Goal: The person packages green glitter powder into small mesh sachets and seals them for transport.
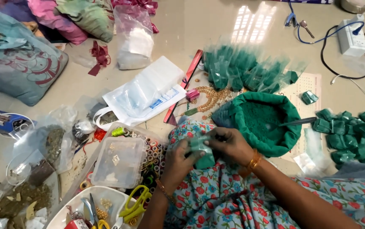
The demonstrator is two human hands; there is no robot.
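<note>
My left hand (181,157) and my right hand (232,143) meet over my lap and together pinch a small green-filled clear packet (202,151). Both sets of fingers are closed on it. Just beyond my right hand sits a green cloth bag (238,113) rolled open and full of green powder, with a spoon handle (297,122) sticking out. Filled green packets (352,135) lie in a pile on the right. Empty clear pouches (250,70) dusted with green fan out behind the bag.
A clear lidded box (119,162) on a thread-spool tray lies to the left, a white bowl (66,212) with yellow scissors (136,203) near my left elbow. Plastic bags (142,93), a gold bead string (211,98), a power adapter (352,38) and cables lie on the floor.
</note>
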